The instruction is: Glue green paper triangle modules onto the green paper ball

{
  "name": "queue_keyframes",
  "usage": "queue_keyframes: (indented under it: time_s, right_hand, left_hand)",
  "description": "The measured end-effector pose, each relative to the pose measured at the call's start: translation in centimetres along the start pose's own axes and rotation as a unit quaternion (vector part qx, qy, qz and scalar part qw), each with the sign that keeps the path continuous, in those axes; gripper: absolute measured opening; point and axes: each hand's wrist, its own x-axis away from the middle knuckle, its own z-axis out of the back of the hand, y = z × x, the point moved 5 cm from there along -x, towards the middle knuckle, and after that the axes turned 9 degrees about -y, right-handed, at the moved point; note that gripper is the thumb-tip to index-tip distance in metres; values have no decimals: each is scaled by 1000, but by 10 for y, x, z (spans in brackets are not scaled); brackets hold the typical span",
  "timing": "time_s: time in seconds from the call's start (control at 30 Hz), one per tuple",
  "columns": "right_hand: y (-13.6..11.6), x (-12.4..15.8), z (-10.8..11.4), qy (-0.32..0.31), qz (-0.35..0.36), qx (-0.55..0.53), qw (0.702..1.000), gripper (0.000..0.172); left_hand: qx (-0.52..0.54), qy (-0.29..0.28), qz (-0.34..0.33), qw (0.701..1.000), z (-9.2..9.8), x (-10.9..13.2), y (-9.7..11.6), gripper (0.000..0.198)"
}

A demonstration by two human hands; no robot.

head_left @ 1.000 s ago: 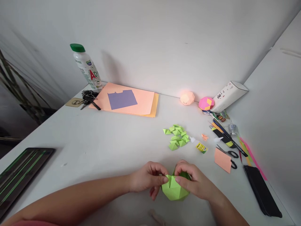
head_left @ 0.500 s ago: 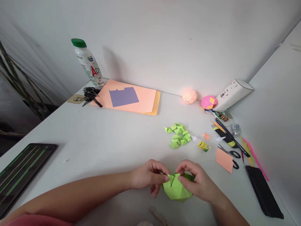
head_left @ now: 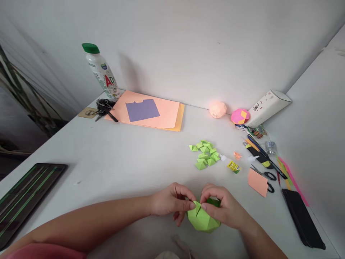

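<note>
A green folded-paper ball (head_left: 204, 220), faceted and open at its top, is between my two hands near the front of the table. My left hand (head_left: 176, 202) pinches a pointed flap on its left rim between thumb and forefinger. On the other side, my right hand (head_left: 219, 205) grips the rim with thumb and fingertips close to the same flap. A narrow dark gap shows in the paper between the fingertips. Beyond the hands lies a loose cluster of small green folded paper pieces (head_left: 205, 154), with a yellow glue tube (head_left: 234, 167) to its right.
Scissors (head_left: 269, 175) lie partly under a peach paper square (head_left: 257, 182) on the right, near a black pouch (head_left: 303, 217). Peach (head_left: 217, 109) and pink (head_left: 239, 116) paper balls sit by the wall. A bottle (head_left: 104, 73), paper sheets (head_left: 169, 115) and a dark tablet (head_left: 29, 198) stand leftward.
My right fingertips have drawn together into a tighter pinch at the rim, closer to the left hand's flap. The ball has shifted very slightly; the left hand keeps its hold.
</note>
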Motion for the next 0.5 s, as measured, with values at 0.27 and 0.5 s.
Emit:
queue_keyframes:
  time_s: [0.27,0.5]
  right_hand:
    - [1,-1,-3,-9,1,-11,1000,9]
    - [-1,-3,-6,-33,1,-35,999,10]
  left_hand:
    - [-17,-4,12,1000,0,-1,-2,37]
    - [-24,-6,17,1000,-1,0,-2,38]
